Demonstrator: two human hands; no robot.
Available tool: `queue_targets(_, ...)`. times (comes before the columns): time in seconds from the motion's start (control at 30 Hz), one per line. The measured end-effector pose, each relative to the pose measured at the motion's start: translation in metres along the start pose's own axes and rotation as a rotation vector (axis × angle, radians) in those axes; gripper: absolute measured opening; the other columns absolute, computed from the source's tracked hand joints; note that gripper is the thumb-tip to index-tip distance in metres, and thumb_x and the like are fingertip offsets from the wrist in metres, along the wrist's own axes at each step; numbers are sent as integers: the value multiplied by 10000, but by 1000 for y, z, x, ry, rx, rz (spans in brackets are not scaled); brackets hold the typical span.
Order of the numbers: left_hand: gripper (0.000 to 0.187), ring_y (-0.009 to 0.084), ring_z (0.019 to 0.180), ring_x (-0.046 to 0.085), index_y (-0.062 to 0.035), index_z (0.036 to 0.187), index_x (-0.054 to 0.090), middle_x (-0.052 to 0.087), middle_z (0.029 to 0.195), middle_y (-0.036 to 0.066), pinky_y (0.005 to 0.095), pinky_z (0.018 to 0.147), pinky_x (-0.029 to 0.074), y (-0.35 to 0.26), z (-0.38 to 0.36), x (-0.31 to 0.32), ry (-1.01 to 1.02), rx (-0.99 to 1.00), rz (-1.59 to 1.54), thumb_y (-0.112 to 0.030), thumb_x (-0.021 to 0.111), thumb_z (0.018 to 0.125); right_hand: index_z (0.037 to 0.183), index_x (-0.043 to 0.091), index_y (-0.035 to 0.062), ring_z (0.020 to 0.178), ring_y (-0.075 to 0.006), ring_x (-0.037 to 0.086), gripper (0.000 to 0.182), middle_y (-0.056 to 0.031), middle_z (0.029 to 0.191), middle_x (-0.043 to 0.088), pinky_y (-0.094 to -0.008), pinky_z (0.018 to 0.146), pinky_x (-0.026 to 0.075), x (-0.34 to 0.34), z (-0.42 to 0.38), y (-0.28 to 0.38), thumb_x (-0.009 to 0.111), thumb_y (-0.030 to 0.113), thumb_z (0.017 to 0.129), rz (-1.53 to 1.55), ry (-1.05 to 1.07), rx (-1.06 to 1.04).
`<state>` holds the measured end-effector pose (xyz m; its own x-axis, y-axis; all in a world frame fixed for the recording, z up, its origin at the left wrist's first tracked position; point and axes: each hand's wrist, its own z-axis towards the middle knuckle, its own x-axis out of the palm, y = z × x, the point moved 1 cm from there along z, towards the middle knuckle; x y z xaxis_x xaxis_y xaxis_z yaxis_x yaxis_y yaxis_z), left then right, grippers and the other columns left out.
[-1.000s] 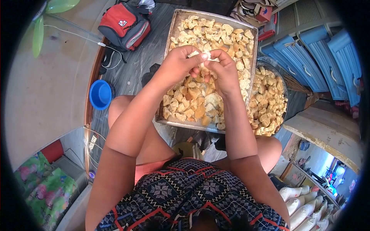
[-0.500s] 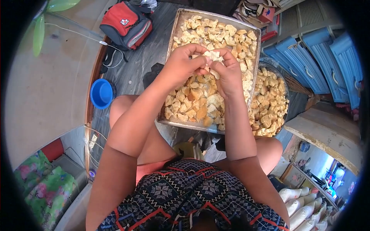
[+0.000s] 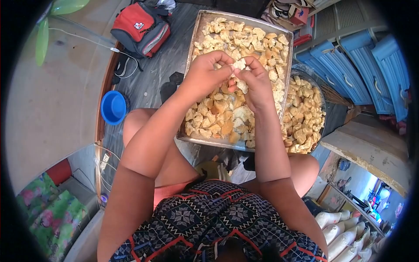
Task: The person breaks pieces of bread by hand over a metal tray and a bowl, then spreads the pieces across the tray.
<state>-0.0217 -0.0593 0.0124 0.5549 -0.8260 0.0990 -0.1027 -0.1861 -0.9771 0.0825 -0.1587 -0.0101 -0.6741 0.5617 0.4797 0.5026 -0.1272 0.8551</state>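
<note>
Both hands meet above a metal tray [image 3: 244, 17] spread with torn chunks of bread [image 3: 210, 114]. My left hand [image 3: 210, 73] pinches with thumb and fingers at the left side of a pale, crumbly piece of bread [image 3: 239, 64]. Opposite it, my right hand [image 3: 257, 85] is closed on the same piece, its thumb across the front. Part of the bread hangs below the right thumb. Whether the piece is split through is hidden by the fingers.
A round basin [image 3: 324, 98] of whole-looking bread pieces [image 3: 303, 111] stands against the tray's right side. Blue louvred panels [image 3: 336, 65] lean beyond it. On the left are a blue bucket [image 3: 114, 107] and a red-grey backpack [image 3: 140, 28]. A wooden ledge [image 3: 362, 146] juts in at right.
My fingers have shifted slightly on the bread, and its lower part now shows more clearly beneath the right thumb. The hands stay over the same part of the tray.
</note>
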Motion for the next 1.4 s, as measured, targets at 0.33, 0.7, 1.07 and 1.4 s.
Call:
queue_targets(0.33, 143, 138, 659, 534, -15, 956, 534, 545, 809, 56, 232, 570, 439, 6, 15, -14, -106, -5, -472, -60, 489, 827, 1021, 490, 58, 758, -197, 595, 263, -114, 863, 566, -310, 615, 543, -6, 1, 0, 499, 9, 764, 474, 22, 168)
queue_targets(0.7, 366, 185, 836, 521, 14, 1113, 521, 536, 975, 101, 270, 748, 441, 23, 86, -60, -280, 47, -385, 19, 435, 757, 1215, 431, 34, 859, -171, 573, 407, -100, 1035, 546, -305, 739, 528, -38, 99, 72, 499, -15, 817, -222, -58, 151)
queue_targets(1.07, 329, 146, 1066, 496, -36, 1206, 518, 558, 1146, 88, 258, 916, 365, 60, 182, -76, -143, 296, 361, -134, 503, 892, 1121, 576, 69, 924, -199, 577, 379, -91, 1050, 603, -295, 811, 453, -90, 193, 62, 631, 114, 749, -1078, 282, -136)
queue_targets(1.4, 503, 315, 1346, 199, -167, 1337, 403, 279, 1438, 122, 387, 1084, 186, 57, 172, -82, 40, 581, 896, -197, 521, 848, 1093, 591, 36, 867, -140, 576, 364, -60, 1025, 607, -264, 756, 458, -80, 206, 49, 660, 65, 737, -1166, 371, -212)
